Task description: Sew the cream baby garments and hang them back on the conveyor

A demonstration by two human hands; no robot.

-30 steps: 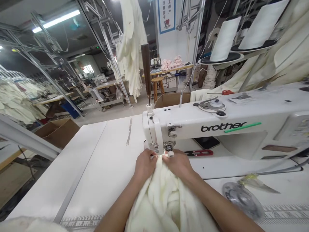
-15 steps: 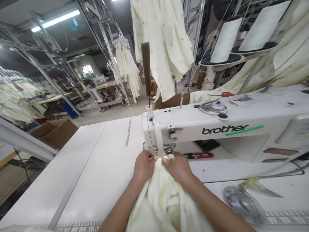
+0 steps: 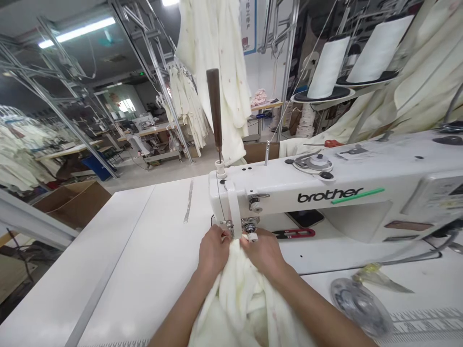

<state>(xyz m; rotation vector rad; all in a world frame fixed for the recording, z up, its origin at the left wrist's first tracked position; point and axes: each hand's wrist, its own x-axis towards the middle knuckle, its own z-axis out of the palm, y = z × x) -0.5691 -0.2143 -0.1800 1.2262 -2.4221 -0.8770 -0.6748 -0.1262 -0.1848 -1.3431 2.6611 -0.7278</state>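
Cream fabric (image 3: 246, 289) with small faint prints runs from my lap side up to the needle area of a white sewing machine (image 3: 275, 193). My left hand (image 3: 214, 248) is closed on the fabric's edge, just left of the presser foot. On the other side, my right hand (image 3: 262, 250) grips the same fabric, its fingertips partly hidden behind the tension knob (image 3: 252, 236). A white tape (image 3: 234, 209) hangs down the front of the machine head to the needle. The needle and the stitched edge are covered by fingers and cloth.
Red-handled thread snips (image 3: 296, 233) and a dark phone (image 3: 306, 218) lie under the machine arm. A clear round disc (image 3: 361, 306) rests at right. Thread cones (image 3: 329, 67) stand behind. A wooden-handled tool (image 3: 214, 108) stands upright on the machine head. Cream garments (image 3: 217, 62) hang beyond.
The view has shifted slightly, and the hanging garment beyond the machine has swung left, uncovering a wall sign. Both hands stay at the needle area, holding the fabric.
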